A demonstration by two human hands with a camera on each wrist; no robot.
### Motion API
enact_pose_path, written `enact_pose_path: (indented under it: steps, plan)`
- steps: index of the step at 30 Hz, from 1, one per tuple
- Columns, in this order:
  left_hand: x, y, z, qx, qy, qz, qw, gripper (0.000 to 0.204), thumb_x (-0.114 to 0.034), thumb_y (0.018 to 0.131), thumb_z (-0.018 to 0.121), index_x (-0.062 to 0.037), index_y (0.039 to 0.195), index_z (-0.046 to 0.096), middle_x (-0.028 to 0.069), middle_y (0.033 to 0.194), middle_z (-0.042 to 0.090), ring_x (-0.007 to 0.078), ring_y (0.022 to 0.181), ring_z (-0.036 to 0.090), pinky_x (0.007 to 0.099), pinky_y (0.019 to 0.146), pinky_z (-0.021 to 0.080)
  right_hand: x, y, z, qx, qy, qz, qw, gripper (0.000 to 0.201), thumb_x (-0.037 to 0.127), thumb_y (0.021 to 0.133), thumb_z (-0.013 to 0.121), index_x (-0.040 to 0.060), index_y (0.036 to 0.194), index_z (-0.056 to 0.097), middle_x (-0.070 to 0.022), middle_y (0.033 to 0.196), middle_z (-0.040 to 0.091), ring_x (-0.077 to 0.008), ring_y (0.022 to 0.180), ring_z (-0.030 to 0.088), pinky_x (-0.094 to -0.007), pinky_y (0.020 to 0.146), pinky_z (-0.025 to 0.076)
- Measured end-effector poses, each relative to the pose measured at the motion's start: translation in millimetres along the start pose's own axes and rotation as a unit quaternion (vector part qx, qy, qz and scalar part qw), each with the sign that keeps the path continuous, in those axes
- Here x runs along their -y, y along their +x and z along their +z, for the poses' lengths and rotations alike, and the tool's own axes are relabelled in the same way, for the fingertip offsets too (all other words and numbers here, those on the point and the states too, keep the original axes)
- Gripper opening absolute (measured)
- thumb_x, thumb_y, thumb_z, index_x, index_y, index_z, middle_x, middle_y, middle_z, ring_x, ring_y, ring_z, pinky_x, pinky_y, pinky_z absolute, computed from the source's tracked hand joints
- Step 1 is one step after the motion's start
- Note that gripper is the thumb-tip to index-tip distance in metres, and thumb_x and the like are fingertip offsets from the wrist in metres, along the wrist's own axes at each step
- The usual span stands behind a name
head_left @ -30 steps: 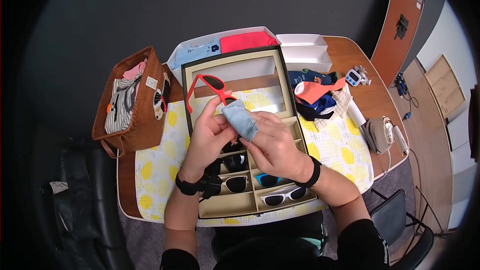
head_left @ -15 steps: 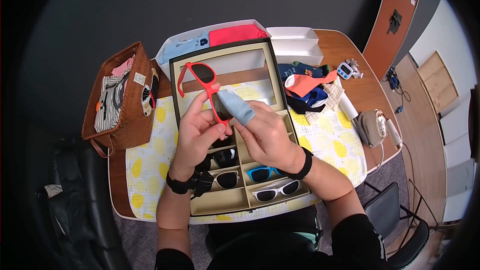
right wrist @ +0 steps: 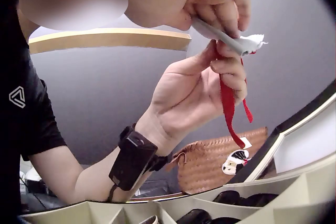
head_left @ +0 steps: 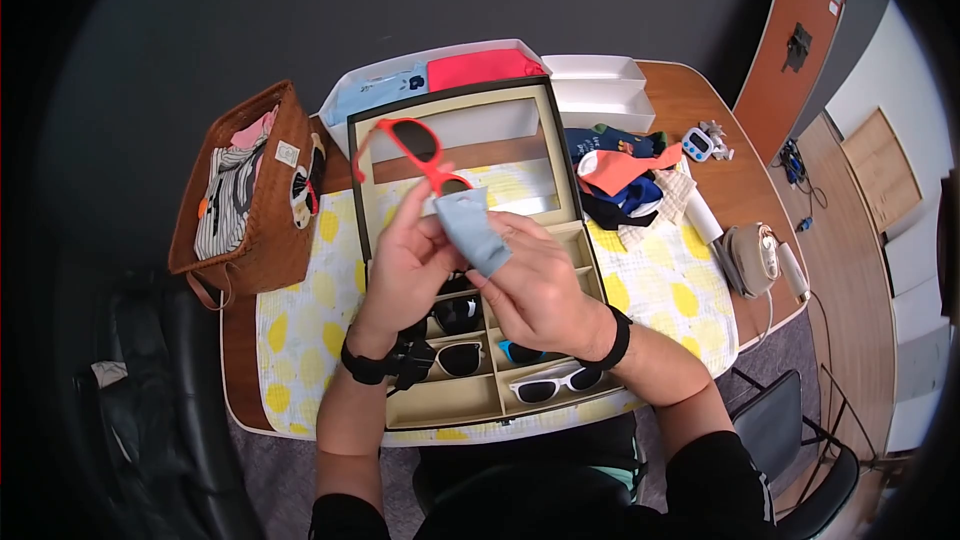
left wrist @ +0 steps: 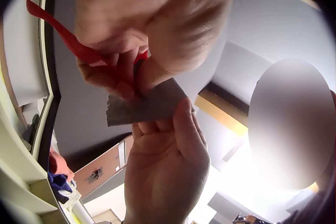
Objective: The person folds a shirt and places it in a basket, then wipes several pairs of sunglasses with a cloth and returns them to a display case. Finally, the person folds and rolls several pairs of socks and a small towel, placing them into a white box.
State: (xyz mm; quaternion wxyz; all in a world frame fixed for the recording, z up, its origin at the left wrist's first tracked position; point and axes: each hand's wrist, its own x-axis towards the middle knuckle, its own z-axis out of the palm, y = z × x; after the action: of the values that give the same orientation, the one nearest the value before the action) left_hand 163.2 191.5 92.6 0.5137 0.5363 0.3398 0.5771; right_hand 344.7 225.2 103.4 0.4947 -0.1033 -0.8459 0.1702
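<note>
Red-framed sunglasses are raised above an open sunglasses case, gripped by my left hand. One dark lens faces up in the head view, and a red temple arm sticks out in the left wrist view. My right hand pinches a light blue-grey cloth against the other lens, covering most of it. In the case's compartments beneath lie black sunglasses, a light-framed pair, a blue pair and a white pair. My hands hide part of the case.
At left stands a brown woven basket of clothes. Behind the case's raised lid is a white box with folded fabric. Socks, a small timer and a beige corded device lie at right on the table.
The cloth shifted off the lower lens half a second ago, exposing it, and now covers it again. The red sunglasses tilted with the left hand. The head view shifted slightly.
</note>
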Motion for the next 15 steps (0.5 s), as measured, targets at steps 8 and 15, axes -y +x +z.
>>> enact_pose_path:
  steps: [8, 15]
  plan:
    - [3.6, 0.2, -1.9, 0.04, 0.033, -0.017, 0.999, 0.076, 0.012, 0.096, 0.056, -0.0047, 0.161, 0.018, 0.0106, 0.114, 0.067, 0.0131, 0.103, 0.064, 0.0279, 0.088, 0.052, -0.6, 2.1, -3.2, -0.003, -0.039, 0.011, 0.999, 0.036, -0.002, 0.082, 0.069, -0.0088, 0.117, 0.064, -0.0221, 0.096, 0.069, -0.0422, 0.101, 0.067, -0.0497, 0.098, 0.05]
    - [-2.0, -0.5, -2.4, 0.015, 0.037, -0.022, 0.999, 0.076, 0.012, 0.095, 0.057, -0.0045, 0.16, 0.02, 0.0109, 0.111, 0.068, 0.0126, 0.1, 0.064, 0.027, 0.083, 0.052, -1.6, 3.0, -2.9, -0.004, -0.057, 0.009, 0.998, 0.034, -0.002, 0.081, 0.07, -0.0087, 0.114, 0.065, -0.0218, 0.097, 0.069, -0.0409, 0.1, 0.067, -0.0494, 0.097, 0.05]
